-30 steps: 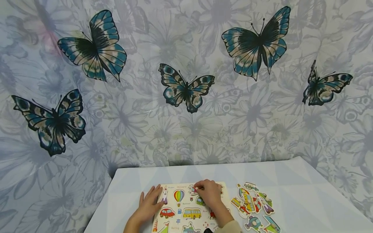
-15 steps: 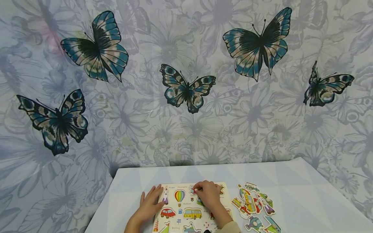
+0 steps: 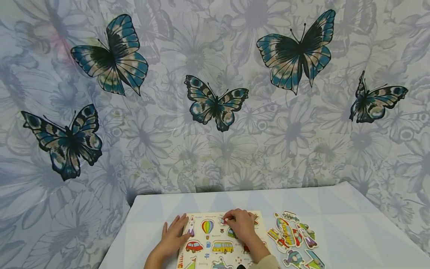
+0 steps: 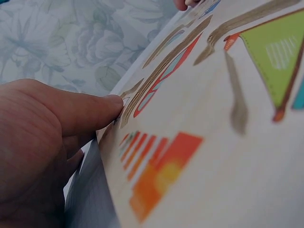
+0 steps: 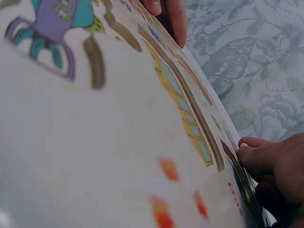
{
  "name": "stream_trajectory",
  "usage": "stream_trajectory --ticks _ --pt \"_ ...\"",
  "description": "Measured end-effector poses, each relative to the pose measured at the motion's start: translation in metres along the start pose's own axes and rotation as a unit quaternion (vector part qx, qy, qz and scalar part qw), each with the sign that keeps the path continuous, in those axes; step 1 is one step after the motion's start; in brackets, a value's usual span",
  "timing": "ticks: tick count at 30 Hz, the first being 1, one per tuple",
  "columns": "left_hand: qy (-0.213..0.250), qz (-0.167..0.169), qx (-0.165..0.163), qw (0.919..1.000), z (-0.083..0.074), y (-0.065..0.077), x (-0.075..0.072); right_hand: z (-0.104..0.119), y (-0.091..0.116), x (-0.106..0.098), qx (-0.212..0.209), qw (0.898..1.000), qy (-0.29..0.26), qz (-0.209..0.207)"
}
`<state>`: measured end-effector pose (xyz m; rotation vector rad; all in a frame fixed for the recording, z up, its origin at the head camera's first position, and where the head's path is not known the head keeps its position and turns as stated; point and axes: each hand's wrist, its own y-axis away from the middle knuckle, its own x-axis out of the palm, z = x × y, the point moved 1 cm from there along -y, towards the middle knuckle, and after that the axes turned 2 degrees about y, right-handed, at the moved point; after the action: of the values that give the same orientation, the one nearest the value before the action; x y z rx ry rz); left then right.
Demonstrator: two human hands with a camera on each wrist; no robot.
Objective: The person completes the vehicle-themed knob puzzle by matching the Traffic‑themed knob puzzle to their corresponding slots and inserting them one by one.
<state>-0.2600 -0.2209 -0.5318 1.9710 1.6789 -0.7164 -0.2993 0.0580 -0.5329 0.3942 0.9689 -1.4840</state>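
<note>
A wooden puzzle board with vehicle pictures lies on the table. My left hand, fingers spread, rests on its left edge beside the rocket. In the left wrist view its thumb presses the board's edge near the red car. Over the upper part of the board, my right hand curls its fingers and pinches the helicopter puzzle piece, mostly covered by the fingertips. In the right wrist view, the right thumb and forefinger meet at the board's far side, beyond the yellow bus.
Right of the board lies a loose heap of several vehicle pieces. Nearer the front are a blue-green round-bodied piece and a sailboat piece. Behind the white table hangs a butterfly-patterned cloth.
The view has shifted slightly. My right fingers stay at the helicopter spot with only a small movement of the hand. My left hand keeps its place on the board's edge.
</note>
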Motion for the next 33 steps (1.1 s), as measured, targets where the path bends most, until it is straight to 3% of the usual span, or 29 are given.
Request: stream_trajectory --ticks 10,21,33 --pt "0.007 0.000 -0.005 1.0000 -0.001 -0.001 -0.002 -0.003 -0.001 -0.004 -0.010 0.999 -0.046 0.012" --pt "0.008 -0.011 0.010 0.9999 -0.002 0.003 -0.001 -0.012 -0.003 -0.004 -0.008 1.000 -0.030 0.002" --pt "0.003 -0.006 0.012 0.9999 -0.001 0.002 -0.001 -0.007 -0.001 -0.009 -0.007 1.000 -0.012 -0.004"
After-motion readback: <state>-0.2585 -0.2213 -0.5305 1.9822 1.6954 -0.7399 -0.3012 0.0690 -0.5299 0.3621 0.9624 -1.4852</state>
